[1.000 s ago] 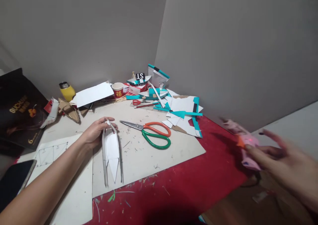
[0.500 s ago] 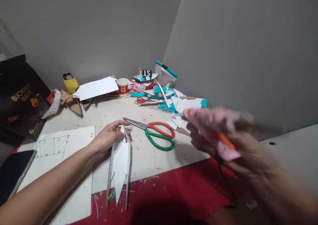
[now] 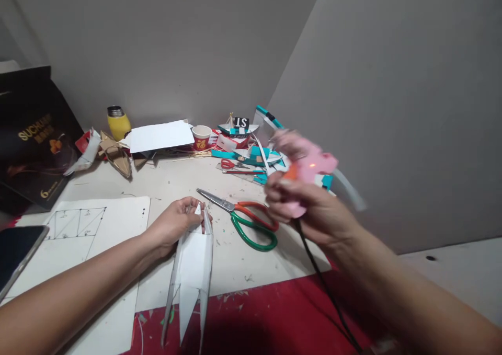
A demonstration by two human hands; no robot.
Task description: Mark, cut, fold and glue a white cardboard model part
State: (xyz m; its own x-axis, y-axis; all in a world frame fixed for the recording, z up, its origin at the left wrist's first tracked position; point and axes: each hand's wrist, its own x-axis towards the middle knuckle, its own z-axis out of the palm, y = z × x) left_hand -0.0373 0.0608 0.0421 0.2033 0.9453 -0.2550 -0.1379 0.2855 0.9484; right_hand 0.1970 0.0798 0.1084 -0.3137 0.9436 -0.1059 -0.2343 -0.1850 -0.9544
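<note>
My left hand (image 3: pixel 176 221) is closed on the far end of a folded white paper boat (image 3: pixel 192 266), whose loose side strips and pointed flap extend toward me over the table's front. My right hand (image 3: pixel 309 201) is raised above the right side of the table. It grips a pink hot glue gun (image 3: pixel 311 161) with an orange trigger, a lit orange light and a black cord hanging down. A pale glue stick (image 3: pixel 351 190) sticks out of its rear. Between the hands lie large scissors (image 3: pixel 251 221) with orange and green handles, slightly parted.
At the back stand a yellow bottle (image 3: pixel 118 125), a red paper cup (image 3: pixel 201 138) and small model boats (image 3: pixel 239 127). A cardboard boat (image 3: pixel 115 153) and black box (image 3: pixel 31 140) are on the left. A drawn sheet (image 3: pixel 113 224) and phone (image 3: pixel 19 255) lie nearer.
My right hand has turned the glue gun and brought it left and inward, so its pink body now shows clearly. My left hand still holds the paper boat. The view has shifted slightly.
</note>
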